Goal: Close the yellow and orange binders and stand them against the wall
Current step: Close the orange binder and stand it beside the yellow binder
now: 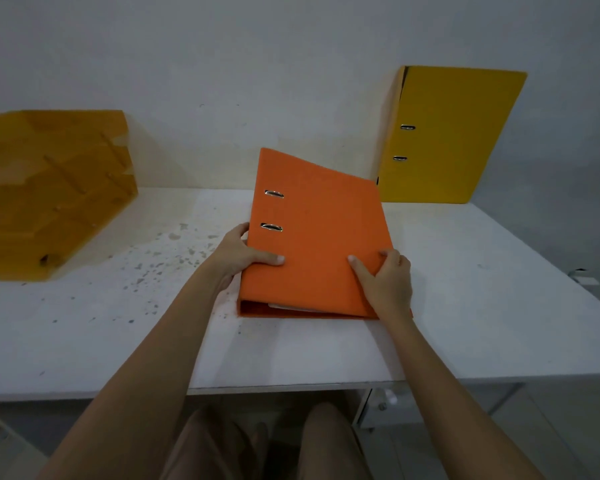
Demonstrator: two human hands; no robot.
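The orange binder [317, 233] lies near the middle of the white tabletop [465, 306], its front cover almost down but still tilted, with a gap at the near edge where white paper shows inside. Two metal slots sit along the left side of the cover, by the spine. The left hand [238, 256] grips the binder at its left, spine side, thumb pressed flat on the cover and fingers wrapped around the edge. The right hand [387, 282] holds the near right corner of the cover, thumb on top and fingers curled over the edge. The yellow binder [451, 136] stands closed and upright at the far right of the tabletop, leaning against the wall [257, 64]. At the far left, a yellow-orange tiered tray [49, 192] sits on the tabletop, also against the wall. The tabletop left of the orange binder is speckled with dark stains.
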